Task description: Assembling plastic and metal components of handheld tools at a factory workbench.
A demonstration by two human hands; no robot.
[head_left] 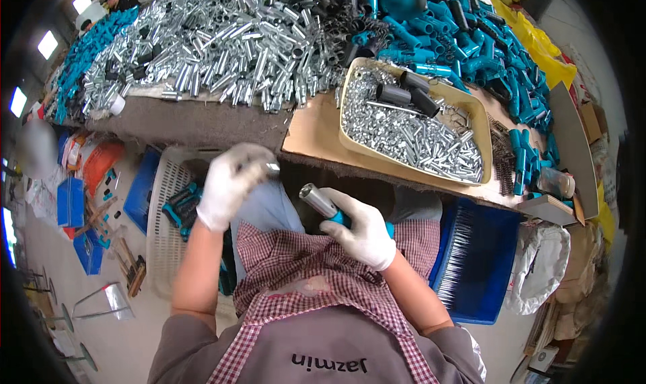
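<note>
1. From my remote seat I watched the right hand in its white knit glove (pixel 360 228) closed around a teal handheld tool with a shiny silver metal tube at its end (pixel 324 204), which pointed toward the far left, above the person's lap.
2. The left hand, in a matching white glove (pixel 235 185), pinched a small, rounded silvery metal piece (pixel 272 169) at its fingertips (motion blurred it, so I could not tell its exact shape). The two hands were apart, the left one a little farther from the body.
3. Beyond them, on the right, sat a cream rectangular plastic tray (pixel 471 108) with small silvery metal parts and several black cylinders (pixel 393 93).
4. A wide heap of silver metal tubes (pixel 229 41) spread across the far left, with a pile of glossy teal housings (pixel 498 54) at far right.
5. Below the bench, a white perforated plastic basket (pixel 160 216) stood left and a deep blue plastic bin (pixel 490 270) right.
</note>
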